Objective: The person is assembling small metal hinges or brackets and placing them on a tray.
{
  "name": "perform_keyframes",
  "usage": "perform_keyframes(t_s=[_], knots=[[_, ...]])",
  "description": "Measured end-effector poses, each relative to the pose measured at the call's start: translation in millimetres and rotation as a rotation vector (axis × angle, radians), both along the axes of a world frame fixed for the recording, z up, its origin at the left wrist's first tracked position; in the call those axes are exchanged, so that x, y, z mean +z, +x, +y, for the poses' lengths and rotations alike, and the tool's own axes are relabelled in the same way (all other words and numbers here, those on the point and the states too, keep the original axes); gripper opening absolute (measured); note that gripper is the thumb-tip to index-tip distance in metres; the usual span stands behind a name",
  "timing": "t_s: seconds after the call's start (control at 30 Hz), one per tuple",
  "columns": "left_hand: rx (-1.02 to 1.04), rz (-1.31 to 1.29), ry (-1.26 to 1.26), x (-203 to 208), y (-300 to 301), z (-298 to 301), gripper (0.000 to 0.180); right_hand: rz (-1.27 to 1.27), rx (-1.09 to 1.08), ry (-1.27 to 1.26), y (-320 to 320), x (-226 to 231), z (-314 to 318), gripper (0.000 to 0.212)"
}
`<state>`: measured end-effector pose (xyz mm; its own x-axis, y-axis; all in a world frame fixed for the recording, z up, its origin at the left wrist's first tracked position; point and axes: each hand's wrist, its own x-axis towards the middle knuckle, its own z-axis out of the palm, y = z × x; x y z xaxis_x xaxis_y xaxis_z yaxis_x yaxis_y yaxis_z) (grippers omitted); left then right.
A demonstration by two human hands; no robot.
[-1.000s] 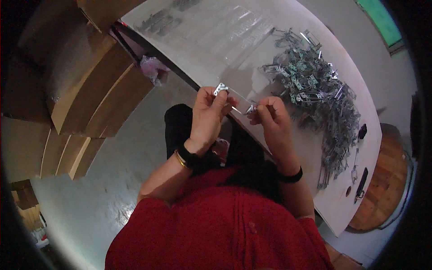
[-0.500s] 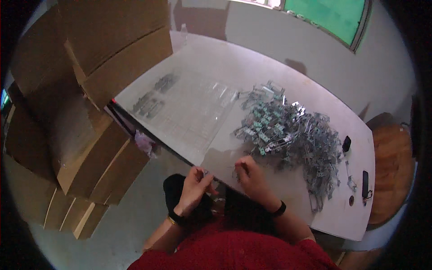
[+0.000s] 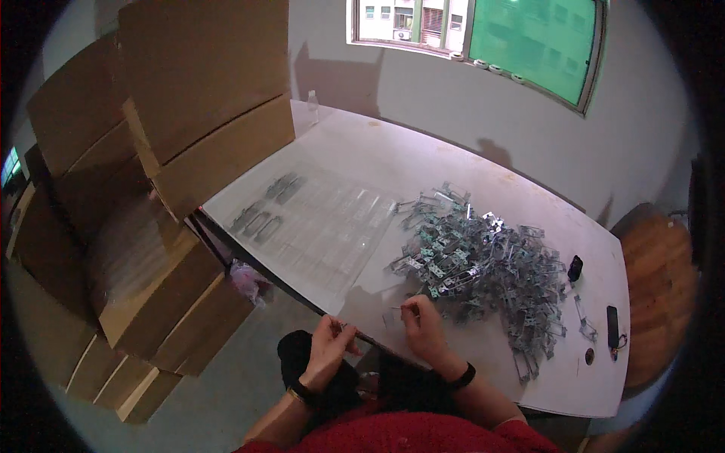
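Our left hand (image 3: 326,355) is pinching a small metal part (image 3: 343,327), our right hand (image 3: 427,332) a thin wire piece (image 3: 396,308), likely for fine control, both staying nearer us than the metal pile (image 3: 483,264).

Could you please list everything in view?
Metal fittings: many, grey, table's right
Table: one, whitish, centre
Sheet: one, transparent, table's left
Metal parts: several, grey, on sheet
Bottle: one, clear, table's far corner
Small objects: two, black, table's right
Cardboard boxes: several, brown, left
Plastic bag: one, pinkish, below table
Window: one, green, top right
Round wooden top: one, brown, right
Garment: one, red, bottom
Left hand: one, bare, lower centre
Right hand: one, bare, lower centre
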<state>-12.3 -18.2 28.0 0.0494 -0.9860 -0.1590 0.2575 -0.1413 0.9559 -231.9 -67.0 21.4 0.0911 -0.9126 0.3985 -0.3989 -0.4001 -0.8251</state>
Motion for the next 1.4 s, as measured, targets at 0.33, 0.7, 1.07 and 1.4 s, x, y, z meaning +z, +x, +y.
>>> perform_keyframes(t_s=[0.33, 0.7, 1.07, 1.4], knots=[[0.118, -0.065, 0.035, -10, -2, -10, 0.023, 0.160, 0.000, -0.134, 7, 34, 7, 0.005], [0.131, -0.004, 0.097, -15, -10, -10, 0.024, 0.050, -0.065, 0.062, 4, 25, 6, 0.021], [0.137, 0.016, 0.122, -21, -10, -8, 0.023, 0.157, -0.040, -0.094, 14, 30, -1, 0.010], [0.141, 0.168, 0.119, -24, -13, 4, 0.021, 0.314, 0.033, -0.156, 23, 31, 0, 0.013]])
